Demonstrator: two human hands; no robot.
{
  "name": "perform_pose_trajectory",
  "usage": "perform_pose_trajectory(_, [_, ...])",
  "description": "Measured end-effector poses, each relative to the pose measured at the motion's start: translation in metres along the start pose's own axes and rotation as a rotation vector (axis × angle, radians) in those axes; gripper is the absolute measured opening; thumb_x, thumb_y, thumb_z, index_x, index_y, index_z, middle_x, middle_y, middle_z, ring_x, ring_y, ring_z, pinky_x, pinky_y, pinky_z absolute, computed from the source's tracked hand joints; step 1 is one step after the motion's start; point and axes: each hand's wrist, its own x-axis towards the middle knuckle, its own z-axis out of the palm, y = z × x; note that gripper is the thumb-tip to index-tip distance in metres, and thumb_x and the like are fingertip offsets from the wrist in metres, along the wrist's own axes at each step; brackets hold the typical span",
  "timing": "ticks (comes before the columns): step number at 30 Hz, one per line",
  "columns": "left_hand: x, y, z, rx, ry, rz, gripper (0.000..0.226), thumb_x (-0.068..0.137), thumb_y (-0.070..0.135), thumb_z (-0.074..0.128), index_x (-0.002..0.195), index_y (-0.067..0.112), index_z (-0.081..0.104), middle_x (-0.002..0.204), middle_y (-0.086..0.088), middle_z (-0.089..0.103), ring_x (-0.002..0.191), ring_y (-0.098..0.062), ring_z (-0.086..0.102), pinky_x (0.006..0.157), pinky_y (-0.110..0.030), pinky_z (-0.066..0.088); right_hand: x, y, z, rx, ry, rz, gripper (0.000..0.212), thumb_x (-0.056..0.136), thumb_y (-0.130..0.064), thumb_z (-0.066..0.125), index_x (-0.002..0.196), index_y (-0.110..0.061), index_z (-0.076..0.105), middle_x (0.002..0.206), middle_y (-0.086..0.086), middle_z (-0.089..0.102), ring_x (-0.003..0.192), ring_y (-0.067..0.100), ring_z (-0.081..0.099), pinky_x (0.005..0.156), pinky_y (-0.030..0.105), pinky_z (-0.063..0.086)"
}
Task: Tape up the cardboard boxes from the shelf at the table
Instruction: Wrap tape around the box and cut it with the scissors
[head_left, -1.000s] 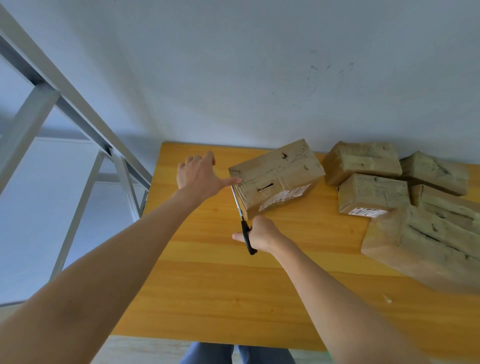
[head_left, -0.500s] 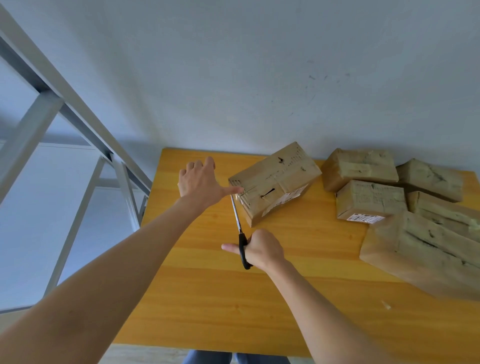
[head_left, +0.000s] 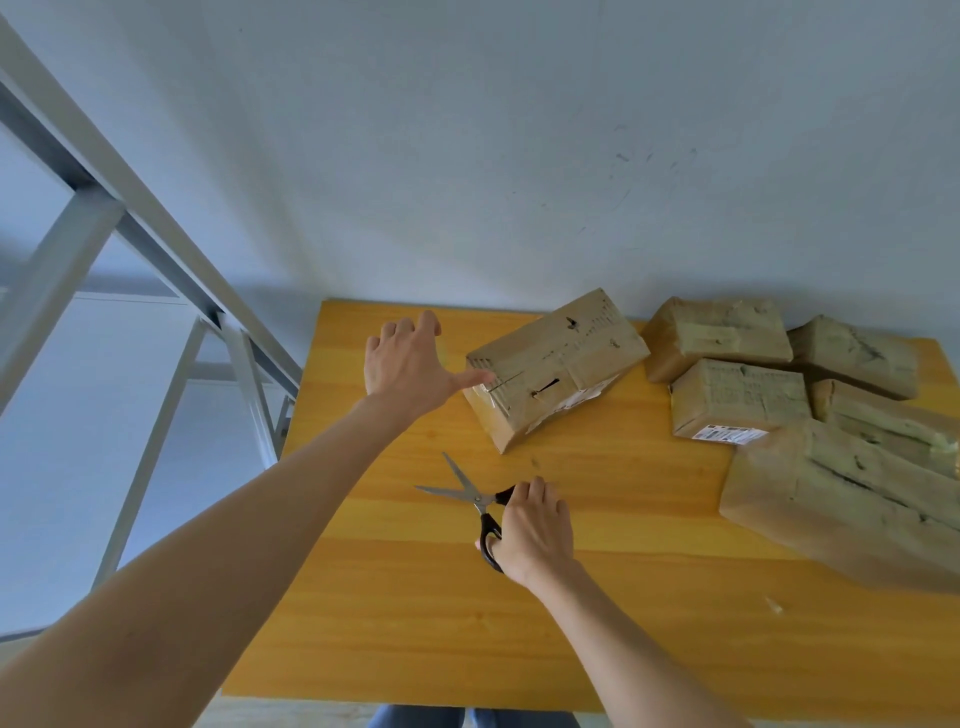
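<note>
Pulling back toward the body, the right hand (head_left: 535, 530) has carried the scissors (head_left: 475, 499) off the cardboard box (head_left: 556, 369). A second ago their blades stood nearly closed against the box's near corner, right at the left thumb. Now they sit low over the table (head_left: 415, 613), blades spread apart and pointing across toward the left arm, well clear of the cardboard. That hand's fingers are curled through and round the black handles. The left hand (head_left: 410, 364) has hardly moved: its fingers are spread and hold nothing, and only the outstretched thumb touches the box's corner, ahead of the scissors. The box lies aslant beyond the right hand, and several more boxes (head_left: 737, 397) are heaped farther out to that hand's right. By my reading the snip at the corner is over, so this box's tape is likely cut free and wants only pressing down. No tape roll shows, so I cannot tell where the next strip would come from.
</note>
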Motion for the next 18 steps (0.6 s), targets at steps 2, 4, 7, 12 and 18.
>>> perform_pose_trajectory(2, [-0.002, -0.002, -0.002, -0.072, 0.03, -0.001, 0.079, 0.075, 0.081, 0.046, 0.121, 0.017, 0.051, 0.121, -0.003, 0.058, 0.119, -0.025, 0.047, 0.099, -0.037, 0.034, 0.001, 0.0, 0.001, -0.031, -0.024, -0.006, 0.068, 0.094, -0.05, 0.054, 0.138, -0.003, 0.034, 0.139, 0.014, 0.036, 0.13, 0.03, 0.034, 0.106, 0.037, 0.032])
perform_pose_trajectory(4, [-0.003, -0.007, -0.005, -0.128, 0.052, 0.009, 0.057, 0.09, 0.064, 0.043, 0.119, 0.016, 0.052, 0.121, -0.005, 0.059, 0.118, -0.026, 0.048, 0.098, -0.037, 0.034, 0.002, -0.001, 0.004, -0.035, -0.042, -0.01, 0.072, 0.094, -0.05, 0.054, 0.142, -0.002, 0.03, 0.142, 0.015, 0.033, 0.132, 0.031, 0.033, 0.107, 0.037, 0.032])
perform_pose_trajectory(7, [-0.007, -0.016, -0.007, -0.164, 0.045, 0.026, 0.033, 0.097, 0.038, 0.046, 0.119, 0.015, 0.052, 0.118, -0.006, 0.06, 0.115, -0.027, 0.049, 0.095, -0.038, 0.036, 0.002, -0.004, 0.005, 0.01, -0.025, -0.041, 0.066, 0.098, -0.042, 0.051, 0.146, -0.004, 0.026, 0.145, 0.013, 0.035, 0.132, 0.028, 0.037, 0.105, 0.035, 0.036])
perform_pose_trajectory(12, [-0.015, -0.031, -0.006, -0.202, -0.021, 0.022, 0.028, 0.096, 0.027, 0.046, 0.121, 0.014, 0.052, 0.115, -0.005, 0.06, 0.111, -0.026, 0.051, 0.09, -0.038, 0.041, -0.003, -0.005, -0.003, 0.045, 0.095, -0.217, 0.032, 0.098, -0.022, 0.057, 0.126, -0.006, 0.052, 0.131, 0.006, 0.049, 0.112, 0.021, 0.055, 0.087, 0.027, 0.047])
perform_pose_trajectory(18, [-0.021, -0.037, 0.0, -0.224, -0.068, -0.015, 0.026, 0.097, 0.025, 0.043, 0.118, 0.014, 0.053, 0.11, -0.007, 0.062, 0.106, -0.027, 0.053, 0.085, -0.039, 0.043, 0.01, 0.001, -0.042, -0.035, 0.707, -0.458, 0.04, 0.094, -0.025, 0.047, 0.13, -0.01, 0.055, 0.133, 0.008, 0.055, 0.118, 0.02, 0.052, 0.096, 0.033, 0.043])
